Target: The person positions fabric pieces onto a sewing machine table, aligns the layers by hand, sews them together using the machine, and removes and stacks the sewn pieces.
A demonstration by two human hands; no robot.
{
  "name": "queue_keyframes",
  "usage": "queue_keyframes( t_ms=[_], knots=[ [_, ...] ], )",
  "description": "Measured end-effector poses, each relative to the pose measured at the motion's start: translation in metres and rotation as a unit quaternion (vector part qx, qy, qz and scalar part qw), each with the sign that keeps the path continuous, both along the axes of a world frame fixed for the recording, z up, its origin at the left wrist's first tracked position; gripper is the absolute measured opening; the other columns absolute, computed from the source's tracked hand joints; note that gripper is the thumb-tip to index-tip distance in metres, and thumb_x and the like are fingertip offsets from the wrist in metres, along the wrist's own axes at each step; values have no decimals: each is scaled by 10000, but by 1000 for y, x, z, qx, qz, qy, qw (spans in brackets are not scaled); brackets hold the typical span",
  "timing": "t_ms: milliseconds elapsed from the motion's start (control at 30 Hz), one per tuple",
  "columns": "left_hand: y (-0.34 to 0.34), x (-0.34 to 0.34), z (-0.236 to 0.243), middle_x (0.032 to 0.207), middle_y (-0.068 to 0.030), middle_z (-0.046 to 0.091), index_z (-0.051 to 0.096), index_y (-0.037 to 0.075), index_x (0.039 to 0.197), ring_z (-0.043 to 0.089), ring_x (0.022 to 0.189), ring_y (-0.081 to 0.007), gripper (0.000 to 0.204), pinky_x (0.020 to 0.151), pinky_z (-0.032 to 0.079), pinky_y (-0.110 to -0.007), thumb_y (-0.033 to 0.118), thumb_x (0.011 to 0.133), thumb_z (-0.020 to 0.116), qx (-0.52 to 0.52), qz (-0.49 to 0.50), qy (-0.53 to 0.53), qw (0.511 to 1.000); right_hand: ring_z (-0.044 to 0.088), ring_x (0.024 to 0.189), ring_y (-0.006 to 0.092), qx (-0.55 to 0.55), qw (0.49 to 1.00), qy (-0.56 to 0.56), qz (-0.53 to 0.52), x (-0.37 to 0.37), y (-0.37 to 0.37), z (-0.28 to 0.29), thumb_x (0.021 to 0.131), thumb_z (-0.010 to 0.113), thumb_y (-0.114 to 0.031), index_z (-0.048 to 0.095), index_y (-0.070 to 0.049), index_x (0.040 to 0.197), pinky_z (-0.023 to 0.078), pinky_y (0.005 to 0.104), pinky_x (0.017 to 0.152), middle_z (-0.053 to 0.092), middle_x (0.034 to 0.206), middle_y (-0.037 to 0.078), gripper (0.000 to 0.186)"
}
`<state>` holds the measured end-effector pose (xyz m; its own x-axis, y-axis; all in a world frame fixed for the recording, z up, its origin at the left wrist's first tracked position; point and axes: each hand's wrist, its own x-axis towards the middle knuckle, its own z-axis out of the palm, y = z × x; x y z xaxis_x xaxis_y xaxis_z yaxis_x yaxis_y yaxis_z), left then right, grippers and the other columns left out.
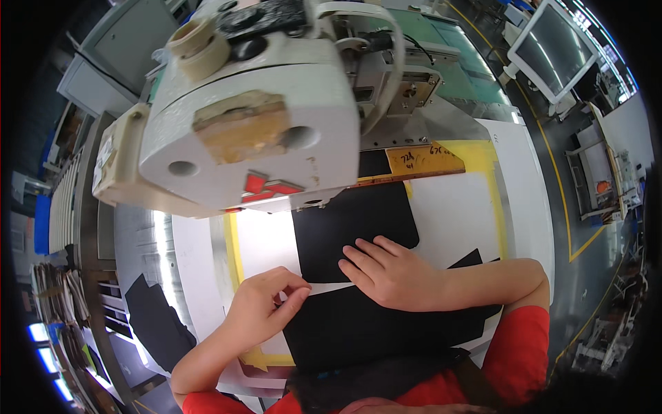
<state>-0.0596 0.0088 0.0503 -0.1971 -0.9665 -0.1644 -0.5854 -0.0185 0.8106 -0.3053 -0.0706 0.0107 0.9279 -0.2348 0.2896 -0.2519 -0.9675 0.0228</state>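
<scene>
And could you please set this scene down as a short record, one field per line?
Left hand: thumb and forefinger at the near left corner of the farther black piece; whether they pinch it is unclear
Right hand: fingers spread over the farther black piece
Nearer black piece: larger, below the hands in the picture
Work surface: white board with yellow tape
Machine: white machine head, upper centre
Left side: more black pieces
Upper right: white-framed screen
</scene>
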Motion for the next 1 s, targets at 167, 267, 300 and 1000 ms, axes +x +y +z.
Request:
queue_keyframes(
  t_ms=[167, 267, 300, 1000],
  knots=[
    [-16, 2, -16, 934, -92, 690, 600, -11, 1078, 661, 778, -155, 203, 692, 509, -264, 138, 976, 508, 73, 113, 55, 989, 655, 1014, 303, -8, 998, -49, -26, -10, -3, -15, 779, 612, -133, 638, 7, 1114, 537, 382, 814, 643, 1139, 188, 364],
    [-30, -1, -25, 969, -103, 685, 582, -21, 1120, 669, 785, -179, 247, 717, 527, -280, 146, 1006, 440, 208, 86, 192, 955, 671, 974, 296, 87, 990, -106, -39, -13, -16, -18, 761, 636, -112, 648, 3, 1099, 548, 360, 763, 657, 1109, 180, 358],
    [-36, -2, -25, 969, -103, 685, 582, -21, 1120, 669, 785, -179, 247, 717, 527, -280, 146, 1006, 440, 209, 84, 190, 955, 679, 956, 292, 183, 971, -146, -45, -14, -19, -19, 751, 647, -99, 654, 0, 1092, 553, 352, 735, 664, 1095, 174, 356],
    [-52, -10, -99, 1258, -119, 603, 531, 35, 1309, 620, 1099, -239, 468, 919, 524, -350, 341, 988, 382, 296, 45, 651, 697, 630, 1039, 306, 66, 972, -183, 129, -14, 21, -30, 821, 556, -177, 640, 28, 1108, 526, 338, 713, 634, 1158, 197, 363]
  ],
)
